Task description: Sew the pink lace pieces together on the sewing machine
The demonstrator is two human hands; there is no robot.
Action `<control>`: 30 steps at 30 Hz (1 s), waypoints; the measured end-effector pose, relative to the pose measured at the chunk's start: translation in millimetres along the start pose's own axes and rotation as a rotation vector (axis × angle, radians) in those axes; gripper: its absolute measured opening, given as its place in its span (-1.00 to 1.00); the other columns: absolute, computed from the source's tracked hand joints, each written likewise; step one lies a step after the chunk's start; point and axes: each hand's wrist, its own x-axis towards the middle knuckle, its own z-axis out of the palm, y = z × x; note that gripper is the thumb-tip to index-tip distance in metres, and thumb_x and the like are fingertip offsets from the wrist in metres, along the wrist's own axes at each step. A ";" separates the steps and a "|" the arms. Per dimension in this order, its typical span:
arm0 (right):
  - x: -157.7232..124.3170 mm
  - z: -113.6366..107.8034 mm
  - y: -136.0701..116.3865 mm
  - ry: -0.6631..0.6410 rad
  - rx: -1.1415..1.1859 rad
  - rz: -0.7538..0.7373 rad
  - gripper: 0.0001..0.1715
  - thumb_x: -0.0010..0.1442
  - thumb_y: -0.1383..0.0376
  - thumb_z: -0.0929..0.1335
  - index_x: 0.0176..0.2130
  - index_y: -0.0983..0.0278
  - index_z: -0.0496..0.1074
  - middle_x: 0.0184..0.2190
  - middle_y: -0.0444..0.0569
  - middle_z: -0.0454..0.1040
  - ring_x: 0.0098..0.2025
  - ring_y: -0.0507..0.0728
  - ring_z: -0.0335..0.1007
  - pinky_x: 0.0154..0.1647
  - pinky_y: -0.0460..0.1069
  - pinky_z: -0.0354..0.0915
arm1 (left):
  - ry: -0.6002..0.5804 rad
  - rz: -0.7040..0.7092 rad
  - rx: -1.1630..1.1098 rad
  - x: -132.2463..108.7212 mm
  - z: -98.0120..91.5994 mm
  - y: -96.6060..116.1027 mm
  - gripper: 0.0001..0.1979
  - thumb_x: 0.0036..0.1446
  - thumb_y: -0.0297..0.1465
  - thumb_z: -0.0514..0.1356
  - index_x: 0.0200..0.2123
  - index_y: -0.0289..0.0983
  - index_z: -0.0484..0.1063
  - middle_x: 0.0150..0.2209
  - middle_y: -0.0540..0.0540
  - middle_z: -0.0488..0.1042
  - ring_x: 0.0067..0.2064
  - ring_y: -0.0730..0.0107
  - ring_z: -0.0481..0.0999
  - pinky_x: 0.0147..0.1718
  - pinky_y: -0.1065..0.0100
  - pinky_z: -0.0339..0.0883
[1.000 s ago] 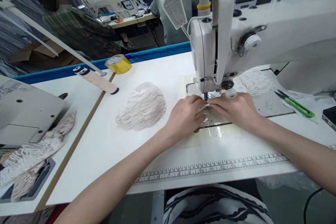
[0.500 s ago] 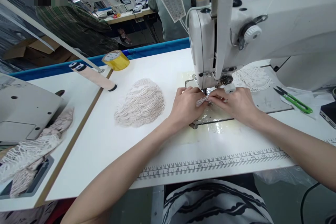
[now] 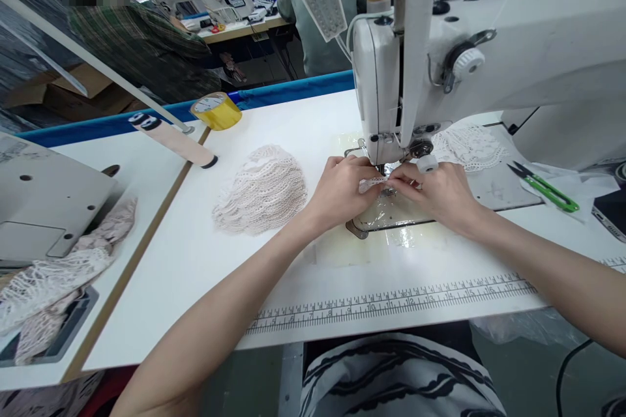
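At the needle of the white sewing machine (image 3: 379,85), a narrow strip of pale lace (image 3: 372,184) runs between my two hands. My left hand (image 3: 342,189) is closed on the strip's left part, its fingertips close to the presser foot. On the other side, my right hand (image 3: 435,189) pinches the strip's right end with thumb and forefinger. The fingertips beside the foot are partly hidden by the machine head. A heap of cream lace pieces (image 3: 264,192) lies left of my left hand. More white lace (image 3: 469,148) rests behind my right hand on the machine bed.
Green thread snips (image 3: 545,187) lie at the right. Yellow tape (image 3: 216,111) and a pinkish roll (image 3: 176,141) sit at the back left. A printed ruler (image 3: 391,303) follows the front edge. Lace garments (image 3: 59,280) lie far left. Two people are beyond the table.
My left hand has shifted slightly left and away, and the lace strip between my hands now lies flatter. My right hand stays nearly in place. The view has moved a little.
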 end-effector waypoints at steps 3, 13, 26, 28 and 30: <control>-1.1 -0.6 0.1 -0.013 0.036 0.009 -0.56 0.31 0.06 0.21 -0.31 0.23 0.55 -0.70 -0.16 0.39 -0.67 0.01 0.17 -0.55 -0.07 0.00 | -0.044 0.038 -0.005 1.4 -5.9 -2.4 -0.83 0.14 -0.44 0.13 -0.31 -0.19 0.53 -0.29 -0.01 0.53 -0.18 0.26 0.46 -0.10 0.19 0.22; -14.6 -10.1 -4.9 -0.024 0.070 -0.361 -0.78 0.23 0.42 0.31 -0.38 0.26 0.54 -0.26 -0.11 0.59 -0.20 0.08 0.44 -0.37 -0.05 0.23 | 0.151 0.361 0.396 -38.9 16.4 7.0 -0.80 0.24 -0.48 0.09 -0.17 -0.26 0.51 -0.14 -0.10 0.55 -0.06 0.23 0.46 0.01 0.16 0.23; -20.9 -17.0 -10.7 -0.073 -0.048 -0.425 -0.80 0.15 0.50 0.32 -0.31 0.33 0.54 -0.24 -0.01 0.58 -0.23 0.14 0.45 -0.32 0.02 0.29 | 0.112 0.285 0.389 -51.4 19.2 9.5 -0.72 0.25 -0.48 0.08 0.01 -0.31 0.42 0.02 -0.19 0.49 0.10 0.17 0.42 0.08 0.09 0.20; -20.8 -15.6 -10.3 -0.067 -0.047 -0.429 -0.79 0.15 0.50 0.31 -0.30 0.34 0.54 -0.24 0.00 0.58 -0.24 0.14 0.45 -0.32 0.02 0.28 | 0.125 0.288 0.392 -51.0 19.6 9.5 -0.73 0.25 -0.48 0.08 0.00 -0.31 0.43 0.01 -0.18 0.50 0.09 0.18 0.43 0.07 0.09 0.20; -20.8 -13.9 -10.0 -0.057 -0.048 -0.433 -0.80 0.16 0.49 0.31 -0.29 0.34 0.54 -0.25 0.00 0.58 -0.24 0.13 0.45 -0.33 0.02 0.26 | 0.141 0.292 0.392 -50.5 19.8 9.5 -0.74 0.24 -0.47 0.09 -0.02 -0.32 0.44 -0.01 -0.19 0.51 0.09 0.18 0.43 0.08 0.09 0.19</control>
